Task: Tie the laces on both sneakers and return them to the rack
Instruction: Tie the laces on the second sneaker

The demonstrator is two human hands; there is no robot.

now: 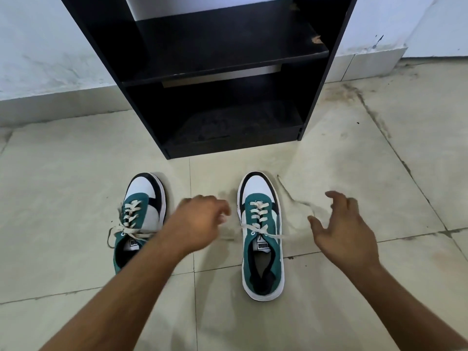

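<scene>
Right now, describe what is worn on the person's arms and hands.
Nothing is worn: both forearms are bare as far as the frame shows, with no sleeves, gloves, watch or bracelet. The left hand and right hand show no rings on the fingers, though motion blur softens them.

The two sneakers, left one (144,216) and right one (260,234), are showing matt teal cloth uppers, smooth white and black panels that look like leather or synthetic, and smooth white rubbery soles. Their flat laces (131,224) are looking like woven off-white cloth. The rack (316,97) is showing a black laminated board, matt and dusty, chipping to bare wood (317,39) at one shelf edge. The floor (329,160) is showing smooth pale tiles, faintly sheened, stained and gritty along the joints.
</scene>
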